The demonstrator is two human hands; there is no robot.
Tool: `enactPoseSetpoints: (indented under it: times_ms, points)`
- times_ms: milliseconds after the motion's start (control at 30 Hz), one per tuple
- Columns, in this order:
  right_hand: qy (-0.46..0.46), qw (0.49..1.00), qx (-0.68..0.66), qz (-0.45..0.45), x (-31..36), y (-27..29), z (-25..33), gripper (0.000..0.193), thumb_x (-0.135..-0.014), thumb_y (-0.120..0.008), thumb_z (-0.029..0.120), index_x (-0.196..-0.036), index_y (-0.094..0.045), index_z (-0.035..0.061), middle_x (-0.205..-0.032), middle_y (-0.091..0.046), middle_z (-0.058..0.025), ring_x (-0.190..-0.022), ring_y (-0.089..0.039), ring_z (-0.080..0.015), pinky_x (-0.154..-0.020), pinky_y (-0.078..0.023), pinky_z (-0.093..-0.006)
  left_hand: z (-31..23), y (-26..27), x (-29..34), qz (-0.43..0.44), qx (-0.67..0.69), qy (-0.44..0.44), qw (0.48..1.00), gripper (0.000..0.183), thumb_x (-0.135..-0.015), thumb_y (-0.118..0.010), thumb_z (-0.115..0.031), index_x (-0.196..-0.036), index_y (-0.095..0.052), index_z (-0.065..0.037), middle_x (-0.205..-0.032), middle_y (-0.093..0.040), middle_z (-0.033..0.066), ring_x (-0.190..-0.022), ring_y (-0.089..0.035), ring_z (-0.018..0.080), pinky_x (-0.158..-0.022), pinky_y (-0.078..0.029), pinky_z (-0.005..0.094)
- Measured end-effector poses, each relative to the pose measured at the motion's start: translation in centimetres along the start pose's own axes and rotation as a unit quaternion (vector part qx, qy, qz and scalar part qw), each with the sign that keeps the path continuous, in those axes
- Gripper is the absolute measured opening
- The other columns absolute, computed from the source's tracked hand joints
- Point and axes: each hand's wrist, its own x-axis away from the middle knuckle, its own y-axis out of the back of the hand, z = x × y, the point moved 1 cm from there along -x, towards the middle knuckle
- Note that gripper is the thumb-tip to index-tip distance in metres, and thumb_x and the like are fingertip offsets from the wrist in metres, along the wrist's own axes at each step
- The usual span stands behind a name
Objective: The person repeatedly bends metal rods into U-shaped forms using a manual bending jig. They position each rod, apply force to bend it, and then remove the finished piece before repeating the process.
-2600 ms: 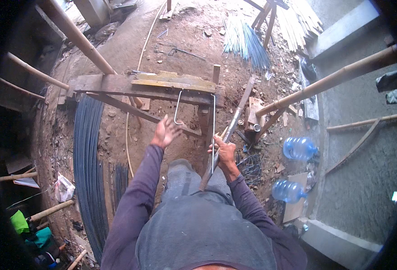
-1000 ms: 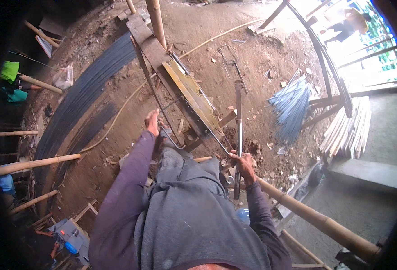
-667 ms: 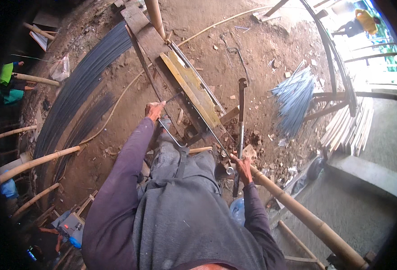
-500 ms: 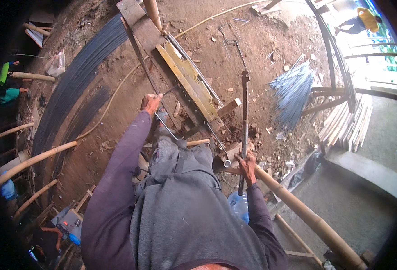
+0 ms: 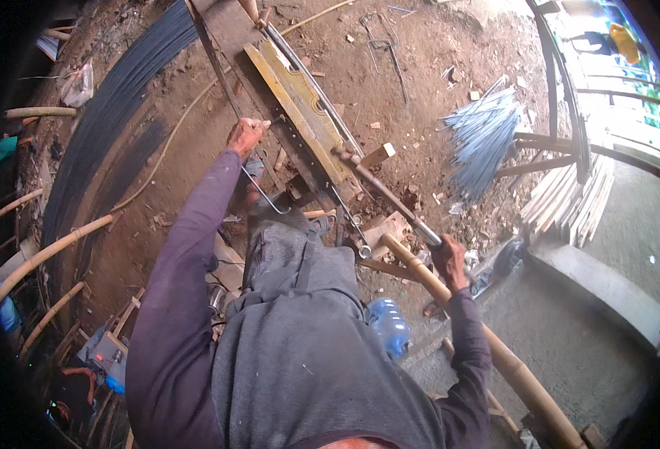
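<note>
My left hand [image 5: 247, 136] is closed around a thin bent steel rod [image 5: 265, 193], beside the left edge of a long wooden bench [image 5: 229, 30]. The rod's hooked lower end hangs over my leg. My right hand [image 5: 451, 262] grips the dark lower end of a long metal bar [image 5: 397, 198], held slantwise. The bar's upper end reaches the right edge of a worn yellow plate [image 5: 297, 105] fixed on the bench. Whether it touches the plate, I cannot tell. A thin rod with a ring end [image 5: 364, 252] sticks out from the bench's near end.
Bundled dark rods [image 5: 113, 112] curve along the ground at left. Cut rods [image 5: 483, 138] and wooden strips [image 5: 569, 198] lie at right. A bamboo pole [image 5: 509, 359] runs under my right forearm, near a blue plastic bottle [image 5: 388, 327]. Another person [image 5: 624, 43] is far right.
My right hand has moved right and slightly up. The bar has swung from upright to slanting, its far end coming left to the yellow plate. My left hand still holds the bent rod.
</note>
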Motion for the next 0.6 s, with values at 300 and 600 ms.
enactPoseSetpoints:
  times_ms: [300,600]
  points:
    - [0.212,0.961,0.177,0.030,-9.3,2.6,-7.1,0.013,-0.072,-0.064,0.005,-0.081,-0.055,0.0080,-0.074,-0.056,-0.0100,-0.065,-0.061,-0.0329,-0.057,-0.047,-0.0451,0.4,-0.8,-1.0,0.034,-0.018,0.070,0.997,0.054,-0.085,-0.072,-0.054,-0.069,-0.069,-0.003,-0.056,-0.054,-0.0002,-0.054,-0.049,0.0108,-0.052,-0.041,0.0339]
    - [0.261,0.954,0.145,0.035,-16.5,1.7,-8.4,0.016,-0.074,-0.067,0.007,-0.082,-0.054,0.0075,-0.077,-0.056,-0.0092,-0.069,-0.063,-0.0325,-0.059,-0.052,-0.0446,0.3,-1.8,-2.0,-0.014,0.012,0.079,0.997,0.052,-0.084,-0.077,-0.051,-0.069,-0.071,-0.001,-0.056,-0.059,0.0027,-0.047,-0.052,0.0119,-0.048,-0.042,0.0311]
